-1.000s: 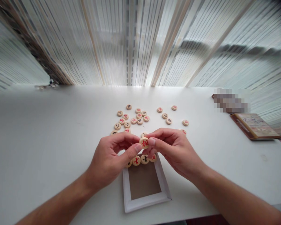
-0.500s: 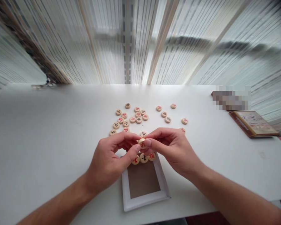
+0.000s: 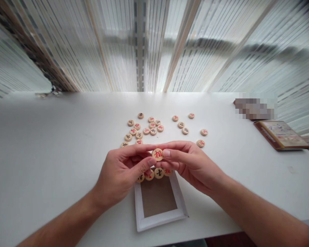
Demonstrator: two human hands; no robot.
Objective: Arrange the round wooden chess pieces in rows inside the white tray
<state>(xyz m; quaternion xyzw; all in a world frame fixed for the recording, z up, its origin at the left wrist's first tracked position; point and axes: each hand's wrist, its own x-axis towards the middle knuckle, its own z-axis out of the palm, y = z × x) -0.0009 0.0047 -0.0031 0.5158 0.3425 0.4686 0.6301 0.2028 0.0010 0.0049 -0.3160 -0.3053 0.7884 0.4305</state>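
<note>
Between the fingertips of both hands is a round wooden Chinese chess piece (image 3: 157,155) with a red character facing me. My left hand (image 3: 126,168) pinches its left side with thumb and forefinger. From the right, my right hand (image 3: 193,163) grips the same piece in the same way. Below them lies a shallow white cardboard box (image 3: 162,218) with a brown bottom. Along its far end stands a row of pieces, among them a black-marked piece (image 3: 159,173) and a red-marked piece (image 3: 167,171). My fingers partly cover that row.
Several loose chess pieces, such as a black-marked one (image 3: 140,116) and a red-marked one (image 3: 201,143), are scattered over the white table (image 3: 67,154) beyond my hands. A flat picture box (image 3: 283,135) lies at the right. Vertical blinds (image 3: 154,44) hang behind the table.
The held piece has been turned, so its red character now shows fully toward me. Both hands stay above the box's far end, and the row in the box is more visible.
</note>
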